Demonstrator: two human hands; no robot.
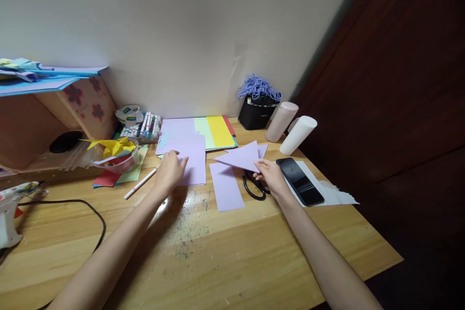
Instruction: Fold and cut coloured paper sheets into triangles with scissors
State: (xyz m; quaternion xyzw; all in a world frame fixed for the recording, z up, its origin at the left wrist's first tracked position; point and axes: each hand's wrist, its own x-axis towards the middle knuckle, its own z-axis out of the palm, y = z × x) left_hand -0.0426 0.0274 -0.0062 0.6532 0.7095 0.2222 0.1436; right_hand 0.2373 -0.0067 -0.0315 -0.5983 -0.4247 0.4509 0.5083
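Observation:
Pinched in my right hand [269,174] is a lavender folded paper triangle [241,156], raised above the desk with its point to the left. Under and behind it lie black-handled scissors [256,189], partly covered by the hand and paper. A narrow lavender paper strip [228,188] rests flat to the left of the scissors. My left hand [170,170] is over the left edge of a lavender sheet [194,160], thumb and fingers apart; whether it touches the sheet I cannot tell. A white marker [141,181] lies beside that hand.
Coloured paper [221,133] is stacked by the wall. A black phone [301,181] lies right of my right hand, near two upright cylinders [298,135]. Leftward are a tub of scraps [118,155], several markers [145,126], an open box [36,126] and a glue gun [14,208] with cord.

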